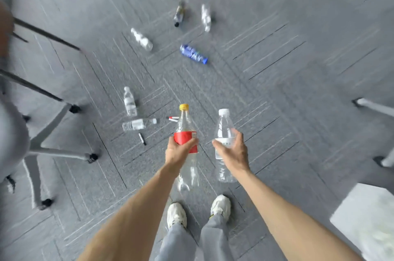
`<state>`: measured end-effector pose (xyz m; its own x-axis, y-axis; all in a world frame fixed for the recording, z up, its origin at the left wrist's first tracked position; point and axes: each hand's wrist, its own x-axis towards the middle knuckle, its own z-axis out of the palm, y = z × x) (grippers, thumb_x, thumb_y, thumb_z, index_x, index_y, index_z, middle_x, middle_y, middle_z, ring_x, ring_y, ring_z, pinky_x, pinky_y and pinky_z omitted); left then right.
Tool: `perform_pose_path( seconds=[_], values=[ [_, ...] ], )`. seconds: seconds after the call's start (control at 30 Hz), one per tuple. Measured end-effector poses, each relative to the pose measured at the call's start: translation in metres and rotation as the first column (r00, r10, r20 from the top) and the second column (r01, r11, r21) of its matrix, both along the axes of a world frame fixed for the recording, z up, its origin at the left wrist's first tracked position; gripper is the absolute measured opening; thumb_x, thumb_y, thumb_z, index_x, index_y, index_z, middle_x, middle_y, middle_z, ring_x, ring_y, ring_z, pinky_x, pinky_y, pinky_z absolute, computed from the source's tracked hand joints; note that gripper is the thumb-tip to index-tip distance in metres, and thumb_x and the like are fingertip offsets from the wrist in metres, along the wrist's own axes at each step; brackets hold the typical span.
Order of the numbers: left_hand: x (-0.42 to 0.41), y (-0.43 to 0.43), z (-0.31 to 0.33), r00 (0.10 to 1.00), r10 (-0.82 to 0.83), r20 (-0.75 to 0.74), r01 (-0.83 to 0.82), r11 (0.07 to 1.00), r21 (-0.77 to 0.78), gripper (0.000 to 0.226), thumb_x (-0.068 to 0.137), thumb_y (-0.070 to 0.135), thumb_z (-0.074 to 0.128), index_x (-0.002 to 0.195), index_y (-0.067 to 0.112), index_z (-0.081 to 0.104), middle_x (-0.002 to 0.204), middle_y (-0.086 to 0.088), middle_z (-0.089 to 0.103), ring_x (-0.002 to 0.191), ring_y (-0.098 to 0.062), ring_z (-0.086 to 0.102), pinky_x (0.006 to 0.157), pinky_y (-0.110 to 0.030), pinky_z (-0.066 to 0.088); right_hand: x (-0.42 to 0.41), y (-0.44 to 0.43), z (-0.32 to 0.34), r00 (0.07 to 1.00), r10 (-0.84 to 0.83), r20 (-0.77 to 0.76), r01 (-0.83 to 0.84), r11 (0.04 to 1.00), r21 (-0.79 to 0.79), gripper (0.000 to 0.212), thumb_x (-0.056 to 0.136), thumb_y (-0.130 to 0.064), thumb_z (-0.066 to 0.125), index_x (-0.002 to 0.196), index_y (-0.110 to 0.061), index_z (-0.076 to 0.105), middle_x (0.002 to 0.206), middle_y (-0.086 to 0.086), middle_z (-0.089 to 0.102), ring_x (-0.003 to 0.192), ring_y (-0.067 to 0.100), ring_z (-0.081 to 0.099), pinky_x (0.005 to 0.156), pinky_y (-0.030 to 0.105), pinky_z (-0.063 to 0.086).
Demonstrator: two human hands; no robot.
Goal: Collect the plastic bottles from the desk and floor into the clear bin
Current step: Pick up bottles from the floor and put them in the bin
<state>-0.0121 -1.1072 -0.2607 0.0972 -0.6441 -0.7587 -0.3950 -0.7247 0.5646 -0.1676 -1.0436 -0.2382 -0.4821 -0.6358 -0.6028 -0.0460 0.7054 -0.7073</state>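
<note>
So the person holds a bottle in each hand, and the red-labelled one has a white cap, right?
Not quite: in the head view the red-labelled bottle, gripped by the left hand, has a yellow cap. The white cap sits on the clear bottle in the right hand.

Open carpet [277, 58] lies right of the scattered bottles [193, 54]; a chair base [57, 149] and pens [173, 119] crowd the left.

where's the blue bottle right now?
Head view, upper centre: the blue plastic bottle lies on its side on the grey carpet, right of a clear ribbed plastic bottle and nearer the camera than a dark-capped clear bottle.
</note>
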Motion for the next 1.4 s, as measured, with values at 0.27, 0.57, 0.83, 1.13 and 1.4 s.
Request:
perform_pose_path(
  seconds=[0.27,0.57,0.83,1.13,1.4],
  values=[
    [-0.073,-0.004,0.178,0.972,-0.224,-0.069,0.212,0.966,-0.151,0.076,0.049,0.057,0.075,0.113,0.025,0.051,0.103,-0.002,0.063,0.093,-0.019,0.064,0.085,-0.045,0.058,-0.05,0.022,0.177,0.976,-0.219,-0.015,0.211,0.956,-0.204,0.069,0.082,-0.036,0.074,0.141,-0.027,0.04,0.138,0.006,0.052,0.116,0.021,0.053,0.088,0.027,0.039],
    [-0.142,0.006,0.309,0.878,-0.461,-0.133,0.39,0.847,-0.36,0.068,0.063,0.053,0.079,0.117,0.027,0.046,0.099,0.0,0.059,0.095,-0.022,0.064,0.087,-0.044,0.057,-0.088,0.064,0.302,0.881,-0.471,-0.054,0.423,0.832,-0.359,0.066,0.08,-0.038,0.074,0.135,-0.023,0.042,0.111,-0.004,0.054,0.094,0.017,0.054,0.077,0.026,0.041],
    [-0.147,-0.014,0.351,0.687,-0.712,-0.143,0.578,0.656,-0.486,0.079,0.048,0.069,0.072,0.113,0.033,0.044,0.101,-0.001,0.06,0.098,-0.025,0.062,0.087,-0.048,0.056,-0.062,0.085,0.343,0.675,-0.731,-0.098,0.626,0.639,-0.448,0.059,0.08,-0.038,0.074,0.13,-0.026,0.046,0.107,-0.008,0.06,0.092,0.012,0.057,0.067,0.021,0.04],
    [-0.142,0.047,0.374,0.396,-0.912,-0.109,0.753,0.39,-0.531,0.076,0.068,0.059,0.074,0.128,0.023,0.044,0.109,-0.005,0.06,0.103,-0.029,0.06,0.093,-0.04,0.051,0.012,0.15,0.38,0.379,-0.912,-0.157,0.745,0.402,-0.533,0.026,0.089,-0.014,0.071,0.1,-0.016,0.048,0.079,-0.012,0.053,0.058,-0.012,0.053,0.055,-0.001,0.036],
    [-0.102,0.226,0.398,-0.034,-0.979,-0.201,0.822,0.087,-0.562,0.076,0.059,0.052,0.081,0.119,0.017,0.049,0.103,-0.004,0.065,0.097,-0.027,0.063,0.087,-0.034,0.05,0.12,0.298,0.397,-0.081,-0.986,-0.147,0.842,0.012,-0.539,0.067,0.076,-0.045,0.076,0.131,-0.024,0.041,0.115,-0.001,0.061,0.099,0.022,0.062,0.083,0.031,0.05]
  ],
)
